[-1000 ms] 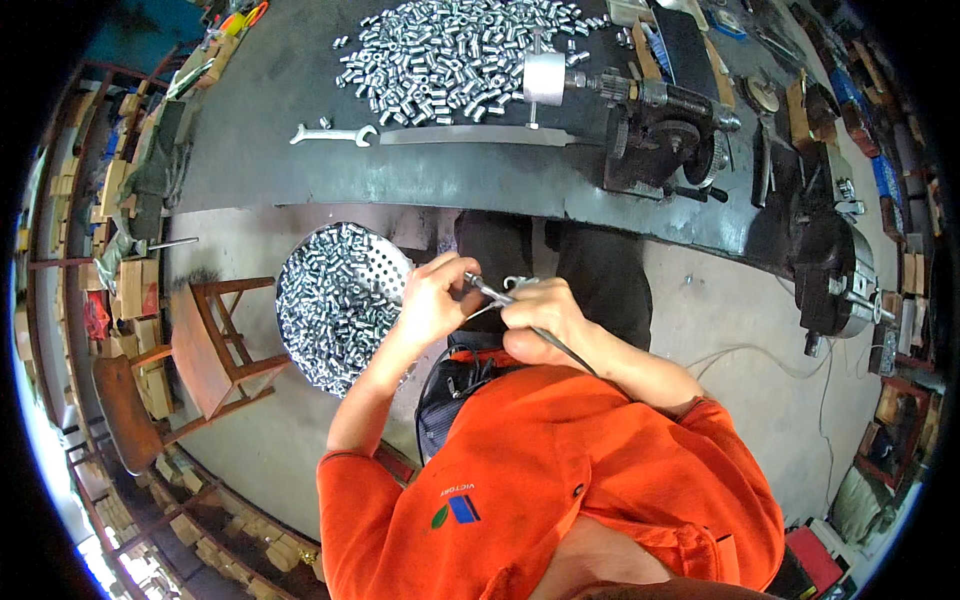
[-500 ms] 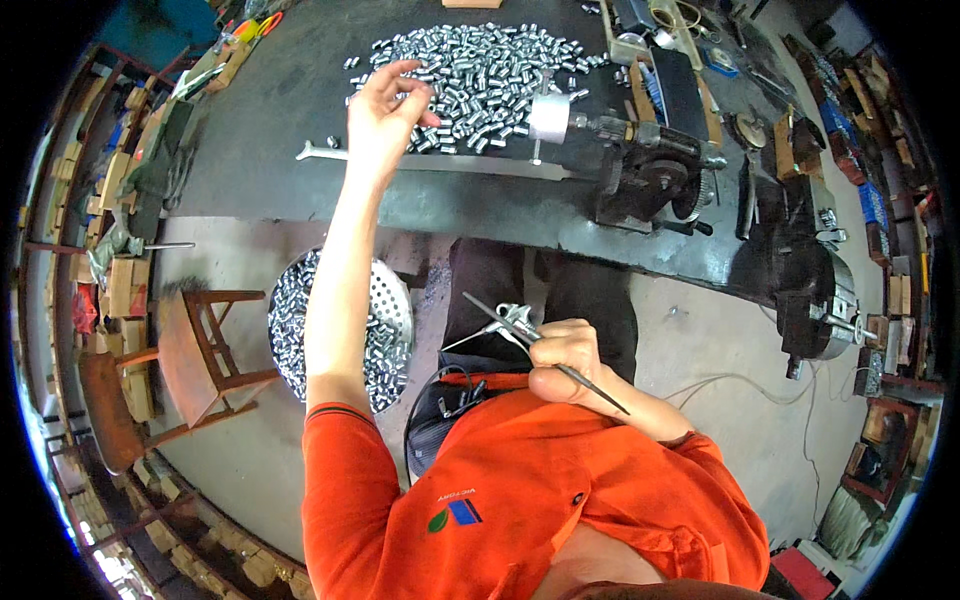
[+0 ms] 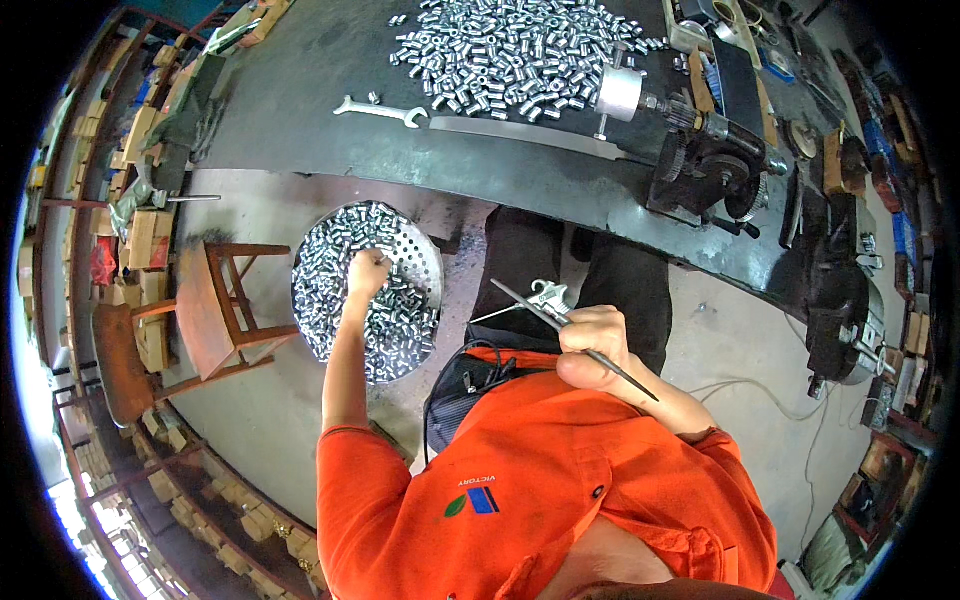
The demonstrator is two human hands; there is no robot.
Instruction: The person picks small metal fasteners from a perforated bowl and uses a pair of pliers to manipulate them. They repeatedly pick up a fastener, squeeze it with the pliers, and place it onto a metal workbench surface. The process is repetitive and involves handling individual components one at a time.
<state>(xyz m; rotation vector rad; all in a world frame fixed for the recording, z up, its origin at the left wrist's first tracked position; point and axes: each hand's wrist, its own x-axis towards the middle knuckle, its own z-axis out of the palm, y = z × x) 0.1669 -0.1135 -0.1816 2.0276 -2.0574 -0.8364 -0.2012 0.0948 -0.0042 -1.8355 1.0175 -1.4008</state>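
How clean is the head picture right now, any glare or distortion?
Head view: fisheye curves the bench; the picture's lower-left rim burns out white; metal pieces glint around the left hand, whose grip is too small to read; the trousers are near-black, with little detail.

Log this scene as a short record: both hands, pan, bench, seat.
Left hand: fingers curled, over the pan; whether it grips a piece is unclear
Right hand: closed around a thin dark rod; silver tool beside it
Pan: round, perforated, mostly covered with small metal pieces
Bench: pile of similar pieces, wrench, dark geared machine
Seat: wooden chair, left of the pan
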